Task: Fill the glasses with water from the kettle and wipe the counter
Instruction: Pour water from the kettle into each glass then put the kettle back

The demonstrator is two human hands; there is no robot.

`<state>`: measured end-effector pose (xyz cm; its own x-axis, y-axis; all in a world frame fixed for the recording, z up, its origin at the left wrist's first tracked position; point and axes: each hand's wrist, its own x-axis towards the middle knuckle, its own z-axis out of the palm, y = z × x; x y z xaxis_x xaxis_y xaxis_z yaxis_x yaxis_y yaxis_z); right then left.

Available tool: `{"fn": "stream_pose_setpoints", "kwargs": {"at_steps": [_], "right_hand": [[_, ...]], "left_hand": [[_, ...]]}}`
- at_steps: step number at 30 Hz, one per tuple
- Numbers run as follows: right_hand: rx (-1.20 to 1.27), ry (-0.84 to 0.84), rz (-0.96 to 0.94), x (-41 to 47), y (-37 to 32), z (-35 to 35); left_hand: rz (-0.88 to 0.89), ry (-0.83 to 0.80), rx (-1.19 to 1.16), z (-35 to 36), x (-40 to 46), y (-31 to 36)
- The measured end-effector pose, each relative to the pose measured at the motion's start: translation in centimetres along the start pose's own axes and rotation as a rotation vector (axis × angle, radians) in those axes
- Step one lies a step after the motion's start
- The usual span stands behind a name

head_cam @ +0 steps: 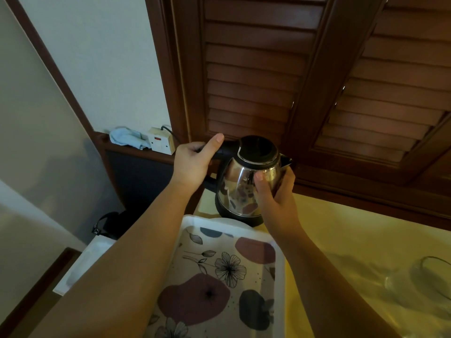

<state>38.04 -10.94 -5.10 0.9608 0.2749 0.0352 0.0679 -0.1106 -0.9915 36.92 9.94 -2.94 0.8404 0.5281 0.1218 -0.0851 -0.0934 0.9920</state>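
Gripping the shiny steel kettle (246,184), your left hand (192,162) holds its black handle, your right hand (275,191) cups its side, above the yellow counter (341,230) by dark wooden shutters (256,69).

Dim, warm indoor light — wide-angle bending at the edges, soft blur lower right.

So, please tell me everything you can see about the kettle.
The kettle has a shiny, rounded metal body that mirrors the floral tray, with a black lid, black handle, black bottom rim and a short spout pointing right. It stands upright at the back of the yellow counter, just behind the tray. The left hand grips its handle, thumb extended; the right hand holds the body below the spout.
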Motion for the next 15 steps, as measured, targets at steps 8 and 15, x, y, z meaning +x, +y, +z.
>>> {"fn": "stream_pose_setpoints", "kwargs": {"at_steps": [8,15], "right_hand": [[-0.079,-0.099,0.013,-0.6,-1.2,-1.3],[-0.365,-0.08,0.066,-7.6,-5.9,-5.3]], "left_hand": [[-0.178,0.035,0.145,0.0,-1.3,1.4],[-0.043,0.252,0.412,0.8,-6.1,4.7]]}}
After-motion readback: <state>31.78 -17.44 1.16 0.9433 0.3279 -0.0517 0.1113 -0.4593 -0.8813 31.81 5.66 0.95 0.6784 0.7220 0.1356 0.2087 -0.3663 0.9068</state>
